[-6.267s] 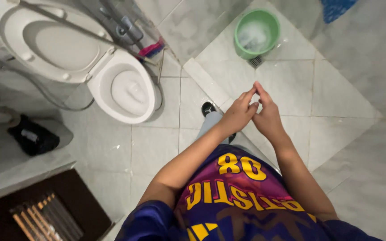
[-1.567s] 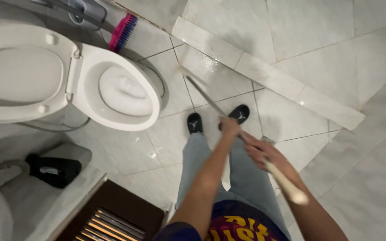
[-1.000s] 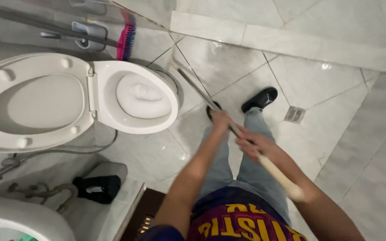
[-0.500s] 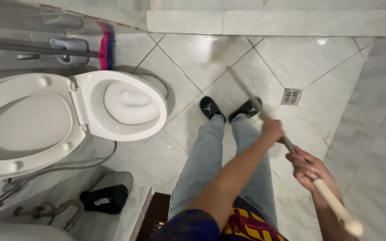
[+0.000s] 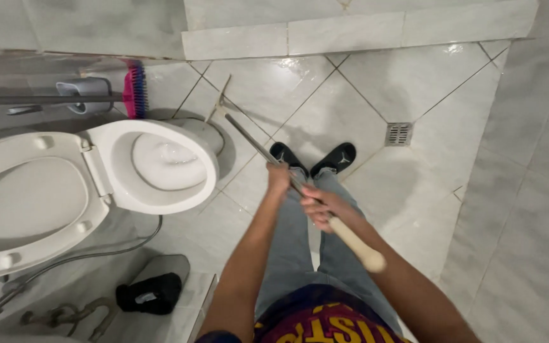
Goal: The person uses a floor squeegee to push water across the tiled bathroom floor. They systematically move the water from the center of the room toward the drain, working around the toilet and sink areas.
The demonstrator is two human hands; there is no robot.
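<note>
squeegee head (image 5: 217,105) swung toward toilet (image 5: 160,166); blade thin, hard to make out.

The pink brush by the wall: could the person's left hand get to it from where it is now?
Probably not as things stand: the left hand grips the long-handled tool, and the pink brush lies beyond the open toilet bowl, against the wall.

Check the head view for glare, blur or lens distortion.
Head view: ceiling light glares off the wet floor tiles; both hands and the long-handled squeegee are sharp; wide-angle bending shows at the edges, stretching the toilet; shadows soft.
</note>
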